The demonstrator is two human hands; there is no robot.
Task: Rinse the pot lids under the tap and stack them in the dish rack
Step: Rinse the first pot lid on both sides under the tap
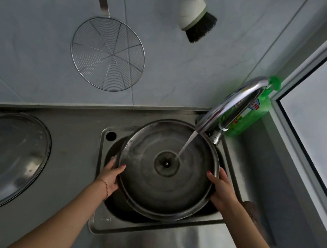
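A large steel pot lid (pixel 162 188) lies inside-up over the sink (pixel 103 224), almost covering the basin. My left hand (pixel 111 176) grips its left rim and my right hand (pixel 221 189) grips its right rim. Water runs from the curved chrome tap (pixel 233 106) and lands just right of the lid's centre. A second steel lid (pixel 3 161), knob up, rests flat on the counter at the left. No dish rack is in view.
A green bottle of dish soap (pixel 257 113) stands behind the tap in the corner. A wire skimmer (pixel 107 54) and a white brush (pixel 196 22) hang on the tiled wall. A brown scrubber (pixel 251 210) lies right of the sink. A window ledge runs along the right.
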